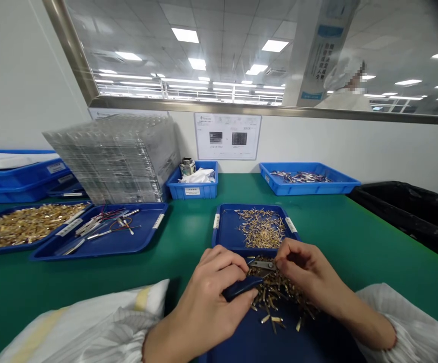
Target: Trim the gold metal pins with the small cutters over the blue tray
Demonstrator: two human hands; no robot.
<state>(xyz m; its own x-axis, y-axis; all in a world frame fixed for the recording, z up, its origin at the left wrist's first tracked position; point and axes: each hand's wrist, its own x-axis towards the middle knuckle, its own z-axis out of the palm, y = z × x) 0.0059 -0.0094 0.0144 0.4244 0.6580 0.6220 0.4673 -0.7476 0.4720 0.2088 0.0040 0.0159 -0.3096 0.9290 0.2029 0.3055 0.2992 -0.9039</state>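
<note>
My left hand [214, 290] is wrapped round the dark blue handles of small pliers or cutters [243, 286], whose metal head points right. At the tip of that tool, my right hand [313, 272] pinches thumb and forefinger together; whatever is between them is too small to make out. Both hands are over a dark blue tray [264, 338] with a heap of small gold-coloured metal pieces [275, 297]. Just beyond stands another blue tray [228, 229] that holds many thin gold-coloured pins [264, 229].
Left are a tray with wired parts [128, 239], a tray of gold pieces [25, 224] and stacked clear plastic trays [116, 156]. At the back stand a small blue bin [192, 190] and a blue tray [313, 189]. A black-lined bin [411, 212] is right. A person shows behind the window.
</note>
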